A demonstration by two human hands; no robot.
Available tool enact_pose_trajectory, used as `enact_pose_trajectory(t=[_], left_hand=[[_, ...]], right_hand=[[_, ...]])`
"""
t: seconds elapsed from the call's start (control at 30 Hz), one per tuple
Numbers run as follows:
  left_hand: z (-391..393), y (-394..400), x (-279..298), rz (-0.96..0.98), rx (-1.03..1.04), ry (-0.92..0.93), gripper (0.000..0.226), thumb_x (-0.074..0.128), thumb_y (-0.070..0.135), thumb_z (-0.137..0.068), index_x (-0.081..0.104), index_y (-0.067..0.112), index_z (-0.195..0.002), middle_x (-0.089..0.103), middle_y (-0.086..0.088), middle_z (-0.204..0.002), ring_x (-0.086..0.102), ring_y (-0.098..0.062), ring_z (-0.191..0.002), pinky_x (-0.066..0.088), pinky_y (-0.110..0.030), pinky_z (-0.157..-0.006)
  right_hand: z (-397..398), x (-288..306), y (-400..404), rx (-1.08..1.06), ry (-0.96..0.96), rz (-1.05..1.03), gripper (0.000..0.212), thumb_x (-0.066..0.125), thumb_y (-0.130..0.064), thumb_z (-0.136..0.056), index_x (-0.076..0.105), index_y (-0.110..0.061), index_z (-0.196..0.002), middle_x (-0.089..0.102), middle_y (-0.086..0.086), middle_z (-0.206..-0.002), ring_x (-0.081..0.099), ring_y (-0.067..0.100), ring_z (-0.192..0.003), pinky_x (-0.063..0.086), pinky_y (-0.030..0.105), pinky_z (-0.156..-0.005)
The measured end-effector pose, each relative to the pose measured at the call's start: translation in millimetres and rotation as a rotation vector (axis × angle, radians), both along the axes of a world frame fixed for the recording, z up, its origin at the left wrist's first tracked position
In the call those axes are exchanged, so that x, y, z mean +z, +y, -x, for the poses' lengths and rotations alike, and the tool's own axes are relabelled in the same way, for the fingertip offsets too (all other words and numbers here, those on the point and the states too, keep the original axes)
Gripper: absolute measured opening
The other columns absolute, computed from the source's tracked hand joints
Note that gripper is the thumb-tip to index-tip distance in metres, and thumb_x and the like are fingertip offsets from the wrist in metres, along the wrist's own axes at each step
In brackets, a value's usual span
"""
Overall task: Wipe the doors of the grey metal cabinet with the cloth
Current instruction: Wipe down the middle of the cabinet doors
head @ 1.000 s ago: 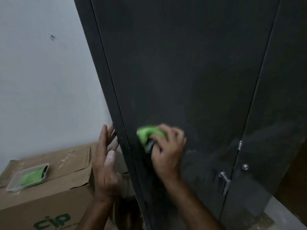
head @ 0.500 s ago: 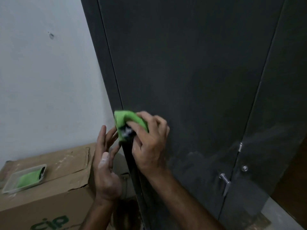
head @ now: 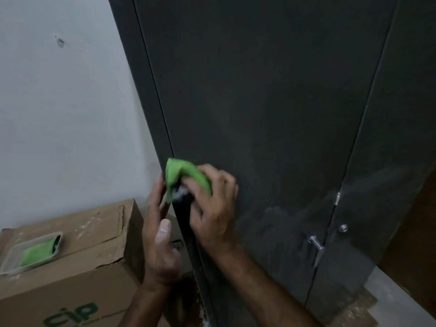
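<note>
The grey metal cabinet fills the right of the view, with its left door [head: 259,102] facing me and its right door [head: 401,114] beyond the seam. My right hand [head: 212,208] grips a bunched green cloth [head: 179,172] and presses it against the left door at its left edge. My left hand [head: 158,244] lies with straight fingers along the cabinet's left side, just left of the cloth, and holds nothing. A metal handle [head: 317,249] sits low on the left door near the seam.
A cardboard box [head: 77,279] stands left of the cabinet against the white wall [head: 59,114]. On its top lies a clear plastic tray [head: 14,258] holding another green cloth [head: 37,253]. A round lock [head: 343,228] is on the right door. Floor shows at the bottom right.
My right hand has carried the cloth leftward and up across the left door, from its middle to its left edge. My left hand has stayed beside the cabinet's side.
</note>
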State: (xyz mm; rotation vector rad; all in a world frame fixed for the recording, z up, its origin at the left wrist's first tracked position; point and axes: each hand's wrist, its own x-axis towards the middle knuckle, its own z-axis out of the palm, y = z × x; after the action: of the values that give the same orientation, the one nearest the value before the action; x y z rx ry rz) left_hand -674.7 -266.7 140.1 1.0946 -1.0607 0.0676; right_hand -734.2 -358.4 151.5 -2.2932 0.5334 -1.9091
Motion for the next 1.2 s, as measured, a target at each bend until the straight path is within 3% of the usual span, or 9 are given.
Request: enact_pose_trajectory(t=[0.17, 0.27, 0.37, 0.53, 0.63, 0.77, 0.93, 1.07, 1.2], left_hand=[[7, -3, -11, -0.093, 0.13, -0.14, 0.068, 0.033, 0.03, -0.095, 0.03, 0.011, -0.16, 0.024, -0.008, -0.173, 0.023, -0.031, -0.16, 0.026, -0.068, -0.123], [13, -8, -13, -0.166, 0.254, -0.219, 0.066, 0.037, 0.03, -0.098, 0.028, 0.012, -0.161, 0.016, -0.004, -0.175, 0.016, -0.023, -0.162, 0.022, -0.055, -0.129], [14, -17, -13, -0.183, 0.383, -0.271, 0.069, 0.041, 0.029, -0.099, 0.029, -0.002, -0.16, 0.017, -0.015, -0.173, 0.016, -0.026, -0.162, 0.021, -0.051, -0.13], [26, -27, -16, -0.23, 0.548, -0.294, 0.07, 0.049, 0.022, -0.099, 0.026, -0.003, -0.161, 0.012, -0.019, -0.173, 0.012, -0.026, -0.162, 0.017, -0.043, -0.131], [33, -34, -15, -0.262, 0.622, -0.288, 0.072, 0.052, 0.021, -0.101, 0.022, 0.0, -0.163, 0.008, -0.018, -0.174, 0.008, -0.023, -0.163, 0.015, -0.038, -0.132], [41, -46, -14, -0.278, 0.682, -0.26, 0.074, 0.051, 0.022, -0.103, 0.016, 0.003, -0.165, 0.001, -0.016, -0.175, 0.002, -0.021, -0.163, 0.01, -0.034, -0.132], [42, -42, -10, -0.363, 0.714, -0.289, 0.077, 0.051, 0.027, -0.104, 0.012, 0.005, -0.166, -0.003, -0.014, -0.175, -0.001, -0.02, -0.163, 0.008, -0.031, -0.132], [44, -34, -8, -0.441, 0.716, -0.297, 0.079, 0.05, 0.035, -0.104, 0.009, 0.012, -0.168, -0.006, -0.005, -0.176, -0.003, -0.011, -0.163, 0.007, -0.024, -0.13], [53, -41, -8, -0.437, 0.729, -0.282, 0.079, 0.051, 0.033, -0.104, 0.008, 0.014, -0.168, -0.01, -0.006, -0.176, -0.006, -0.014, -0.163, 0.01, -0.037, -0.131]], right_hand=[[45, -82, -23, 0.087, 0.335, 0.089, 0.019, 0.071, -0.02, -0.084, 0.075, -0.025, -0.103, 0.053, -0.001, -0.131, 0.051, 0.029, -0.106, 0.048, 0.045, -0.08], [58, -33, -57, -0.045, 0.076, -0.016, 0.022, 0.063, -0.008, -0.077, 0.076, -0.02, -0.091, 0.062, 0.004, -0.121, 0.053, 0.033, -0.102, 0.047, 0.047, -0.08], [49, 8, -60, -0.077, -0.027, -0.029, 0.027, 0.062, -0.005, -0.082, 0.077, -0.017, -0.101, 0.062, 0.011, -0.122, 0.055, 0.035, -0.106, 0.045, 0.043, -0.086], [76, -61, -76, 0.087, 0.419, 0.298, 0.024, 0.054, -0.029, -0.098, 0.076, -0.03, -0.107, 0.058, 0.004, -0.128, 0.049, 0.031, -0.106, 0.047, 0.047, -0.082], [103, -34, -112, 0.035, 0.306, 0.233, 0.02, 0.06, -0.023, -0.089, 0.077, -0.029, -0.097, 0.064, 0.007, -0.118, 0.049, 0.031, -0.1, 0.045, 0.044, -0.078], [91, 5, -112, -0.023, 0.103, 0.101, 0.029, 0.057, -0.013, -0.089, 0.074, -0.023, -0.11, 0.058, 0.01, -0.124, 0.049, 0.032, -0.101, 0.037, 0.039, -0.081], [111, -77, -139, 0.18, 0.634, 0.557, 0.02, 0.067, -0.028, -0.089, 0.073, -0.032, -0.108, 0.051, 0.002, -0.129, 0.052, 0.03, -0.097, 0.04, 0.041, -0.075], [134, -9, -174, 0.032, 0.292, 0.259, 0.022, 0.06, -0.018, -0.084, 0.075, -0.026, -0.097, 0.063, 0.008, -0.119, 0.053, 0.035, -0.093, 0.041, 0.042, -0.076], [114, 14, -146, -0.014, 0.086, 0.094, 0.03, 0.056, -0.014, -0.087, 0.073, -0.022, -0.111, 0.058, 0.01, -0.127, 0.052, 0.036, -0.102, 0.041, 0.043, -0.084]])
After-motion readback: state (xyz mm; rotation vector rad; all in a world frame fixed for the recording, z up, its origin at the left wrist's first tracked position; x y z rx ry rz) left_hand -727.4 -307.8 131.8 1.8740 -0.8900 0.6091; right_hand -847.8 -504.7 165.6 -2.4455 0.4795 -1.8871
